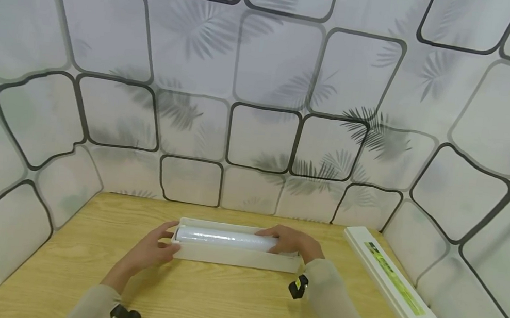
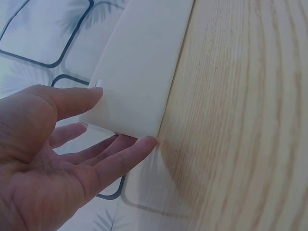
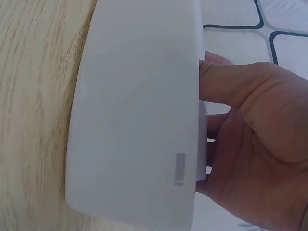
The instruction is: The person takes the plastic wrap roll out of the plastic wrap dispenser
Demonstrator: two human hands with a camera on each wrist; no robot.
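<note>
A long white open box [image 1: 235,257] lies across the wooden table, with a shiny roll of plastic wrap [image 1: 223,238] inside it. At the box's left end is my left hand [image 1: 155,246]; its thumb is at the front wall and its fingers curve round the end, as the left wrist view [image 2: 72,149] also shows. My right hand [image 1: 287,239] reaches over the box's right part and grips the roll from above. In the right wrist view, the front wall of the box [image 3: 134,96] hides the right fingertips.
A long white lid [image 1: 401,293] with a green label lies slantwise on the right of the table [image 1: 221,300]. Patterned cloth walls [image 1: 262,139] rise at the back and both sides. A small black camera sits on each wrist.
</note>
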